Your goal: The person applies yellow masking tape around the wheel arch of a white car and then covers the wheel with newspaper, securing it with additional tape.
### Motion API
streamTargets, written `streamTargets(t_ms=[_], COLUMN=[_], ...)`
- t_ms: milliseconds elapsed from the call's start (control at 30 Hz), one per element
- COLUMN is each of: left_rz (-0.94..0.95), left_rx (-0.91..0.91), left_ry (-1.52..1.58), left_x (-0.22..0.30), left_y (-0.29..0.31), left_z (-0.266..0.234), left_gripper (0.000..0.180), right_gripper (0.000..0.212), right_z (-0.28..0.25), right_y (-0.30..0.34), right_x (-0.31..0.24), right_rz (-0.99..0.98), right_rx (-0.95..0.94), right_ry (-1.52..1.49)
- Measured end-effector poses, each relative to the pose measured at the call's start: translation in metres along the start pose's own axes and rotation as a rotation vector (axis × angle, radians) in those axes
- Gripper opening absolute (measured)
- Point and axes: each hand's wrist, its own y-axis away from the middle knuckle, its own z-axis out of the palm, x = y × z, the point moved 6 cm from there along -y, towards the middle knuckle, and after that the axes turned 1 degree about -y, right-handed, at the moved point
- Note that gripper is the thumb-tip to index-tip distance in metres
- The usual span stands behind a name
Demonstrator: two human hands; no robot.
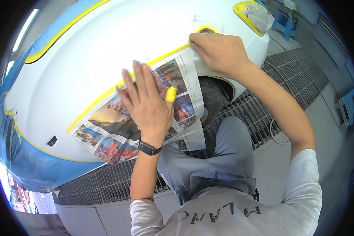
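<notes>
A sheet of newspaper point(118, 116) hangs against the white car body panel point(118, 43), its upper edge fixed by a slanting strip of yellow masking tape point(94, 105). My left hand point(145, 106) lies flat on the paper with fingers spread, the fingertips reaching across the tape onto the panel. Yellow tape wraps its thumb. At the strip's upper right end, my right hand point(220, 53) pinches the tape, its fingertips against the panel; part of the grip is hidden. Just below that hand, the tyre point(211, 98) shows in the wheel arch, beside the paper's right edge.
Blue plastic film point(59, 169) covers the car at the left and below. A paper-masked headlight point(255, 16) sits at the upper right. Metal floor grating point(106, 183) runs under the car. Farther off stand a blue stool point(285, 24) and a thin hose point(277, 135).
</notes>
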Motion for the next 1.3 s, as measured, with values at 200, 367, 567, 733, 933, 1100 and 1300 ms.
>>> streamTargets(t_ms=[200,367,567,733,933,1100,1300], left_rz=[0.216,0.225,0.374,0.401,0.397,0.452,0.467], left_rx=[0.012,0.025,0.003,-0.053,-0.005,0.101,0.047], left_ry=[0.057,0.164,0.157,0.198,0.212,0.195,0.109], left_x=[0.054,0.046,-0.009,-0.005,0.001,0.004,-0.056], left_y=[-0.034,-0.03,-0.025,-0.025,-0.012,0.001,0.021], left_z=[0.012,-0.024,-0.07,-0.073,-0.084,-0.091,-0.113], left_gripper=[0.08,0.072,0.043,0.029,0.019,0.023,0.043], right_gripper=[0.016,0.021,0.018,0.01,0.036,0.048,0.028], right_z=[0.004,-0.026,-0.049,-0.042,-0.067,-0.061,-0.064], right_y=[-0.002,0.012,0.066,0.045,0.035,0.042,0.063], right_x=[0.0,-0.023,-0.073,-0.039,-0.038,-0.105,-0.129], right_rz=[0.037,-0.058,-0.187,0.402,0.583,0.015,-0.096], right_rx=[0.009,0.011,0.129,0.172,0.267,0.155,0.013], right_ry=[0.03,0.078,-0.069,-0.385,-0.824,-0.378,-0.529])
